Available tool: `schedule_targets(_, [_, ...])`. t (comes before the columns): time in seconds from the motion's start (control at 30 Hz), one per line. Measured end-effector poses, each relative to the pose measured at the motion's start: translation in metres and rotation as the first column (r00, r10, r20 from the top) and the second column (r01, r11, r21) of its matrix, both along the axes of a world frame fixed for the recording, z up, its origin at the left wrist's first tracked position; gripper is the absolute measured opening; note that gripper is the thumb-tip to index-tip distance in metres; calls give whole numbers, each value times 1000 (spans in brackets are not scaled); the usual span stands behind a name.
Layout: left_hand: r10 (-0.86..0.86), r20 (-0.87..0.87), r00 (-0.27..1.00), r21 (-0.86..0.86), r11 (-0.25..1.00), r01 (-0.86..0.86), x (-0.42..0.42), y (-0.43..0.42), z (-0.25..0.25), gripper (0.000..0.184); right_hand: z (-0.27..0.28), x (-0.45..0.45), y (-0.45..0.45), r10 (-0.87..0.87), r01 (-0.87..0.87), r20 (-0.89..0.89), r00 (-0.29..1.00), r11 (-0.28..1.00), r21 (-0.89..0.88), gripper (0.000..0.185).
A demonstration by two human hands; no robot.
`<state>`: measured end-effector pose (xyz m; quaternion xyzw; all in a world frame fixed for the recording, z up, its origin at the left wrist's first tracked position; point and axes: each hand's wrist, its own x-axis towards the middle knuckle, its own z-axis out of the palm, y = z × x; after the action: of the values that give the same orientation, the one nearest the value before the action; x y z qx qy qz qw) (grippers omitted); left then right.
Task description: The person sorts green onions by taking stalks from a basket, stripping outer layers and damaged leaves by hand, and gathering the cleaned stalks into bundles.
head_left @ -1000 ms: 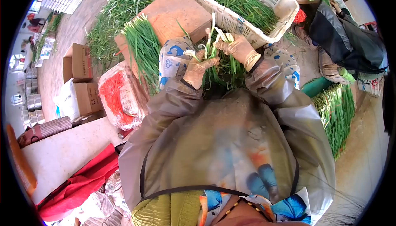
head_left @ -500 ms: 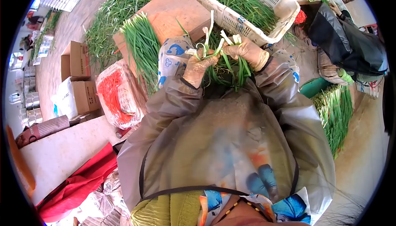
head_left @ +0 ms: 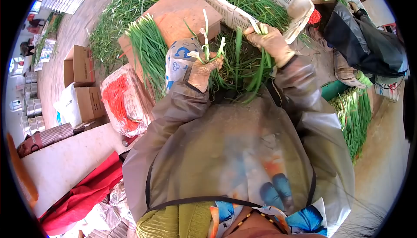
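Observation:
My gloved left hand (head_left: 203,74) is closed around several garlic chives (head_left: 206,36), their pale stem ends sticking up above the fingers and green leaves hanging below. Higher and to the right, my gloved right hand (head_left: 273,45) grips another small bunch of chives (head_left: 263,66), white ends up, long leaves trailing toward my lap. The two hands are apart, with loose chives (head_left: 234,62) between and below them. Just left of my left hand, an even bundle of chives (head_left: 148,42) lies on a brown board (head_left: 186,10).
A white plastic crate (head_left: 300,3) holds more chives. A loose heap of chives (head_left: 121,16) lies on the floor. Red ties (head_left: 118,101) rest on a package at left, near cardboard boxes (head_left: 80,66). Bundled chives (head_left: 354,121) stand at right, below a person in dark clothing (head_left: 365,42).
My right hand has moved up and right, away from the left, carrying chives with it. My left hand has shifted slightly left, still holding its chives.

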<state>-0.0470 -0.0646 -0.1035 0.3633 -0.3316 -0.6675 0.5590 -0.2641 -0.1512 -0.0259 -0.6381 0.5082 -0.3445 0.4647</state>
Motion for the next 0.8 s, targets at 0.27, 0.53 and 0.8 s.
schedule_targets(0.27, [-53,-42,998,-25,998,52,-18,-4,-6,16,-50,51,31,98,-126,190,977,982,142,30])
schedule_targets(0.53, [28,71,997,42,999,-31,-15,2,6,11,-18,42,28,276,-266,-151,949,960,87,34])
schedule_targets(0.8, [9,81,997,-153,988,3,1,0,21,17,-38,22,16,277,-235,-179,944,946,225,32])
